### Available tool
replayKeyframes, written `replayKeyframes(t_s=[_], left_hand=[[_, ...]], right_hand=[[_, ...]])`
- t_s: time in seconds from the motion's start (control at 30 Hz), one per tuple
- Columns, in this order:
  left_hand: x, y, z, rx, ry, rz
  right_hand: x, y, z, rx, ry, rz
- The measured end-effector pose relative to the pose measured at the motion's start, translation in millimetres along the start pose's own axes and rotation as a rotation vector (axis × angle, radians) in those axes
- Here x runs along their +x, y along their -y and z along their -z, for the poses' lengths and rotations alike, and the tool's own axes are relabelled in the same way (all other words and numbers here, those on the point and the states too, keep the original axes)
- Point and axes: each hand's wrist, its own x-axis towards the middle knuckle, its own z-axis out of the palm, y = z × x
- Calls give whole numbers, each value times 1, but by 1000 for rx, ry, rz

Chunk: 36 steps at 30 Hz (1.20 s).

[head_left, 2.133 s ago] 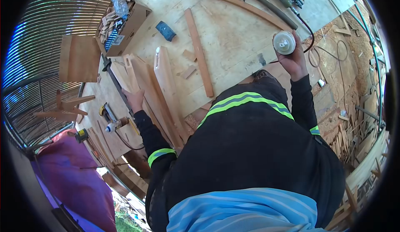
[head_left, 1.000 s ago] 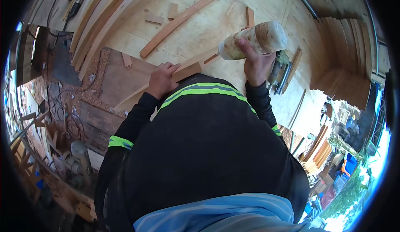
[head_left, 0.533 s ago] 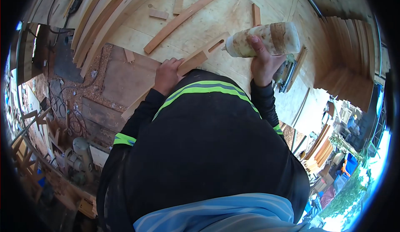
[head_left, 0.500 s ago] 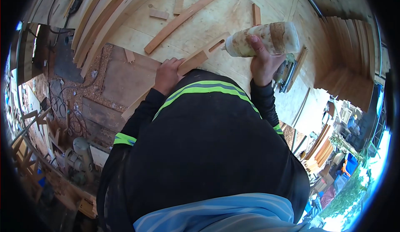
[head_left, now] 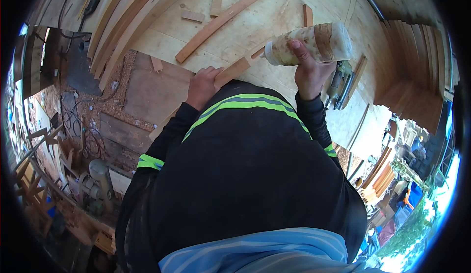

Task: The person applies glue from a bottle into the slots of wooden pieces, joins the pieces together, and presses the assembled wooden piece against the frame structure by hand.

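Note:
My left hand (head_left: 202, 87) is closed around a wooden rail (head_left: 232, 73), which runs diagonally past my body. A long slot is cut in its far end. In my right hand (head_left: 312, 74) is a stained whitish glue bottle (head_left: 289, 47) with a brown band around it. The bottle lies nearly sideways, its narrow nozzle pointing left at the slot. Nozzle and slot overlap in view; whether they touch, I cannot tell.
A curved wooden strip (head_left: 225, 22) and small offcuts (head_left: 193, 16) lie on the plywood table (head_left: 162, 40). Long curved boards (head_left: 122, 25) are at the left, stacked boards (head_left: 409, 84) at the right. A power tool (head_left: 339, 84) sits beyond my right wrist.
The bottle has shifted slightly left relative to the rail, bringing its nozzle closer to the slot. The whole view has moved a little; both hands keep their grip.

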Motion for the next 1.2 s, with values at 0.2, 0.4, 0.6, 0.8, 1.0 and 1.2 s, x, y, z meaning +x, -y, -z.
replayKeyframes(t_s=[0.2,0.4,0.6,0.8,1.0,1.2], left_hand=[[0,0,0,-6,-7,-6],[-1,4,-4,-9,-61,-39],[-2,3,-3,-16,-64,-44],[-2,5,-5,-17,-64,-36],[-3,5,-5,-23,-75,-49],[-3,7,-7,-19,-79,-45]], right_hand=[[-2,0,-2,-15,33,5],[-4,1,-5,6,45,6],[-6,-2,-6,21,49,1],[-6,-1,-8,21,48,12],[-7,-1,-9,23,50,10],[-4,-5,-4,19,44,16]])
